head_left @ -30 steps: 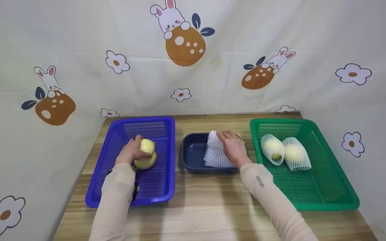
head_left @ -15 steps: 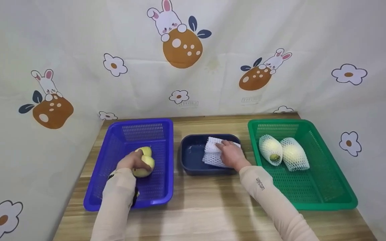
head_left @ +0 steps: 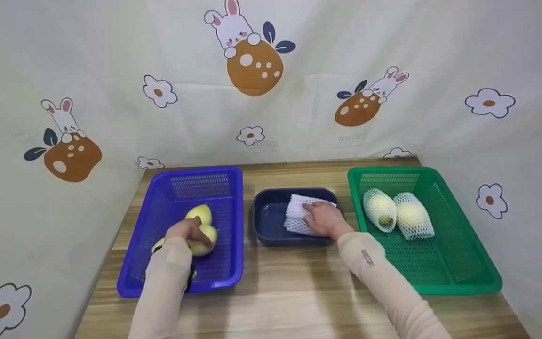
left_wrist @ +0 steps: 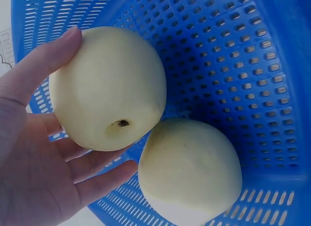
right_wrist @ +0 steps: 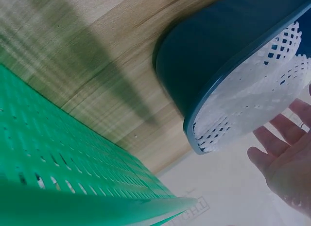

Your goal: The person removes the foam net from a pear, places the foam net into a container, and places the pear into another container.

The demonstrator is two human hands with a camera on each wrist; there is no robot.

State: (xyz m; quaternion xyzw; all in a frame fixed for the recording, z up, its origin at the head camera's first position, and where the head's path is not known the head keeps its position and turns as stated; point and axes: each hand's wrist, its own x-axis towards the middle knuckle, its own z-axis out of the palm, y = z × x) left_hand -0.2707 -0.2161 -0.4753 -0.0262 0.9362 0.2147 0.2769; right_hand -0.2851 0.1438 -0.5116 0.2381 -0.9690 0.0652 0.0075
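Inside the blue basket (head_left: 239, 226), my left hand (head_left: 185, 230) grips a pale yellow pear (head_left: 208, 238). In the left wrist view the thumb lies on one side of that pear and the fingers reach under it. A second pear (left_wrist: 189, 170) sits right against it. Part of another pale fruit (head_left: 158, 245) shows beside my left wrist. My right hand (head_left: 325, 219) rests with fairly straight fingers on white foam netting (head_left: 296, 212) in the dark navy tub (head_left: 268, 219). Those fingers look spread apart in the right wrist view, close to the netting (right_wrist: 248, 95).
At the right stands a green basket (head_left: 440, 263) holding two pears in white foam nets, one (head_left: 380, 205) beside the other (head_left: 412, 216). The tub sits between both baskets on a wooden table (head_left: 275, 292). A printed cloth (head_left: 299, 117) hangs behind.
My left hand has come nearer and lower, from the farther pear to the nearer one. The right hand has lowered, and the netting now lies flatter in the tub.
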